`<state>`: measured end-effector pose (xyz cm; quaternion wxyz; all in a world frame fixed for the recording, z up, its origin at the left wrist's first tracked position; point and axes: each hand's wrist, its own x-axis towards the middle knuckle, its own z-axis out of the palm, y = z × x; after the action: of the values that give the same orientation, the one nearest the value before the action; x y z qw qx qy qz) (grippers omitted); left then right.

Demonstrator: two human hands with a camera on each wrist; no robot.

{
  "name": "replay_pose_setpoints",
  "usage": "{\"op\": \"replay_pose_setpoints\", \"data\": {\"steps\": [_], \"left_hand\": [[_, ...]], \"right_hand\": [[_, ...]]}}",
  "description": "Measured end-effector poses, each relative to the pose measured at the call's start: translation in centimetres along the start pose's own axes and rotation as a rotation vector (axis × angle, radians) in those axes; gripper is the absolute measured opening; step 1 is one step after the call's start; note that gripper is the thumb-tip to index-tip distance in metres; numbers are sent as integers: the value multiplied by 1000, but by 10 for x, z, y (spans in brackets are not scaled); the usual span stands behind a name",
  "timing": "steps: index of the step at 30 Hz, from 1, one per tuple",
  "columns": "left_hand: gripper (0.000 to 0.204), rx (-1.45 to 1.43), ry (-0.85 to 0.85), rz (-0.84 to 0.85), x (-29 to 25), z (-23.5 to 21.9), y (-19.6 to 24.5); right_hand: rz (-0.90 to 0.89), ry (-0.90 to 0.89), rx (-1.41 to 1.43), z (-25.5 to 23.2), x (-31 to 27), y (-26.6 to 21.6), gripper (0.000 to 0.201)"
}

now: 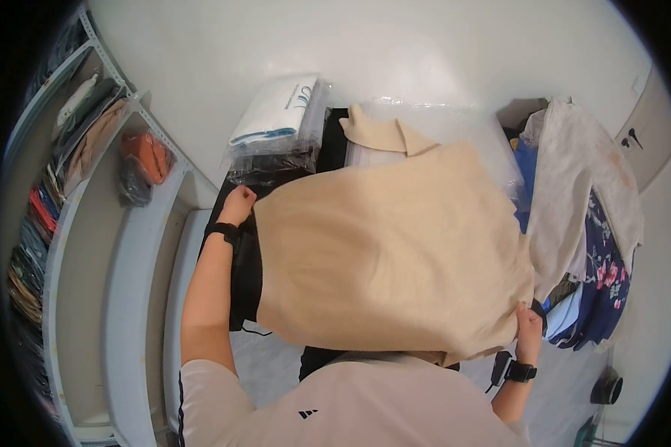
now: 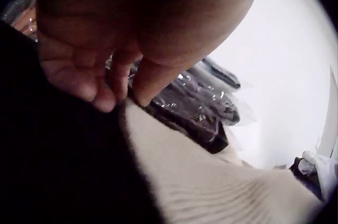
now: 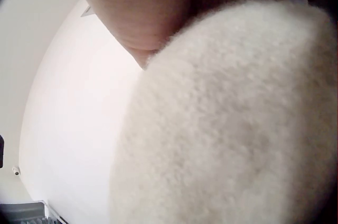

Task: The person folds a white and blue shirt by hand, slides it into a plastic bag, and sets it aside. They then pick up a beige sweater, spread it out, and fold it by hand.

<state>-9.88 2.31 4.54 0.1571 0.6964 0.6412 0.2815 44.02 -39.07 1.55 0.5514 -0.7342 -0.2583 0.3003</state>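
- In the head view, the left hand (image 1: 238,204) is pinching one corner of the beige garment (image 1: 395,253), and the right hand (image 1: 529,328) is gripping its near right edge. The garment is stretching between them over the black table (image 1: 246,298), with packets (image 1: 276,112) lying beyond its left side and clothes (image 1: 574,171) lying beside its right. The step in hand seems to be spreading it out; the next move would be calling for an even pull from both hands, smoothing the slack near the right.
- In the left wrist view, thumb and fingertips are closing narrowly on the corner, ribbing running away below.
- In the right wrist view, fuzzy cloth is hiding the fingertips, so their exact hold cannot be told there.
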Motion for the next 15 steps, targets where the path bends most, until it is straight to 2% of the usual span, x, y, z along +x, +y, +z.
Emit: {"op": "replay_pose_setpoints", "data": {"steps": [1,2,4,6,8,9,10,12,14,15], "left_hand": [[19,-48,-180,-173,-6,-5,5],[19,-38,-194,-173,-12,-11,10],[20,-233,-37,-29,-33,-23,28],[19,-371,-34,43,-68,-38,48],[19,-390,-79,12,-114,-51,63],[23,-385,-113,-20,-137,-56,64],[27,-384,-142,-48,-160,-62,63],[41,-267,-181,-143,-205,-73,60],[50,-353,-192,-248,-245,-67,42],[52,-405,-213,-333,-261,-60,35]], "right_hand": [[-1,-6,-17,1,-2,-7,39],[2,-8,-33,3,-4,-12,39],[-35,39,-64,7,-5,-9,41],[-50,35,-155,3,-12,-13,40],[-82,28,-151,1,-18,-6,37],[-7,-53,-101,-9,-21,0,32],[8,-51,64,-5,-25,7,28],[27,-184,50,-18,-30,21,29],[50,-294,65,-16,-40,17,30],[108,-362,73,-18,-42,19,36]]}}
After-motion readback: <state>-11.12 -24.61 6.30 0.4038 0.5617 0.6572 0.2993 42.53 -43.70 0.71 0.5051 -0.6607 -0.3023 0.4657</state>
